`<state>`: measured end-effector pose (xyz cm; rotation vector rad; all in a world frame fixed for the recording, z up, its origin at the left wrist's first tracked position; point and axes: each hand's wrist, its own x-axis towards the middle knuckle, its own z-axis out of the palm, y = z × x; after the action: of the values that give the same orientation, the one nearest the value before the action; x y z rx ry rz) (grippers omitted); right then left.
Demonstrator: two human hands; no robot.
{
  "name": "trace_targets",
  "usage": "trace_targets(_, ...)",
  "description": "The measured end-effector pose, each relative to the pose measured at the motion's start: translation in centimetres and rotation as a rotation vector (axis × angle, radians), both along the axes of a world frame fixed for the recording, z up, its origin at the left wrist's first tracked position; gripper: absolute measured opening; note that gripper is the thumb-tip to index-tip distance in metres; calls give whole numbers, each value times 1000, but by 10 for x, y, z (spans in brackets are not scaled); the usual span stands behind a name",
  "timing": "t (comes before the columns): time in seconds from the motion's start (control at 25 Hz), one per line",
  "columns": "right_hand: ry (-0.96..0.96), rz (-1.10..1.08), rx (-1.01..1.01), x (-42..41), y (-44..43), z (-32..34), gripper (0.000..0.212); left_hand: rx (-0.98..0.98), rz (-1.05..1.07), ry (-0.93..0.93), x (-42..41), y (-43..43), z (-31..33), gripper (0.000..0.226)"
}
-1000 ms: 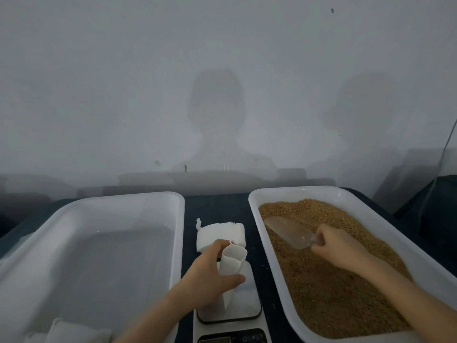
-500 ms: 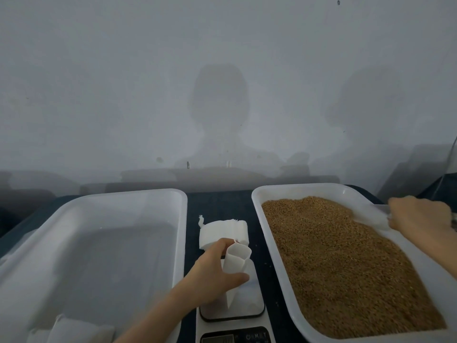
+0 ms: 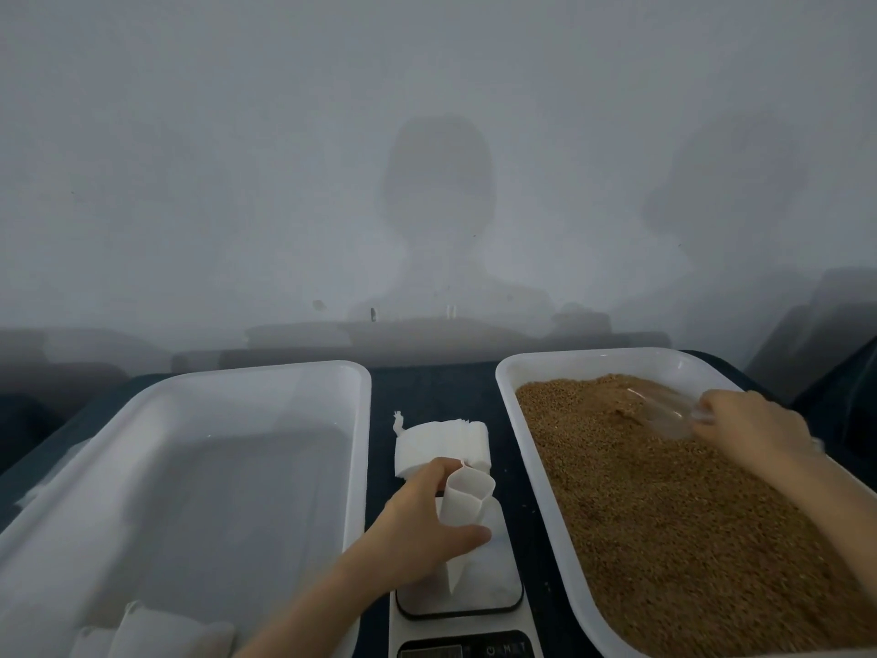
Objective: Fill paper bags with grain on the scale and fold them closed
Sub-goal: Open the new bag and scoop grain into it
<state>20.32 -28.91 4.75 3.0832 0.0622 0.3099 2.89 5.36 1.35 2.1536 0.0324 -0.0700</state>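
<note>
Standing upright, mouth up, the paper bag [image 3: 464, 502] is gripped by the left hand [image 3: 421, 527]; right hand [image 3: 754, 432] grips the scoop [image 3: 664, 413].

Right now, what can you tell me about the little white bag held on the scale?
The paper bag is small, white and looks like thin paper. Its mouth is open at the top, bent into a wavy shape. It stands roughly upright, tapering to a bottom edge on the scale platform. The left hand grips its middle, thumb in front. Its inside is not visible.
</note>
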Motion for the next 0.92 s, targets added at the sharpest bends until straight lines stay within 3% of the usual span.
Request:
trace_targets(0.08,-5,19,66,-5,-2,-1,15,-6,-3,4,0,0,0,59)
trace_targets(0.28,151,145,487,-18,2,-6,26,8,-10,-20,-1,1,-2,56)
trace_targets(0.64,218,229,569,-43,15,-6,12,40,-17,-27,-1,1,-2,62)
trace_targets(0.92,242,471,490,-67,51,22,28,43,-36,4,0,2,-5,68)
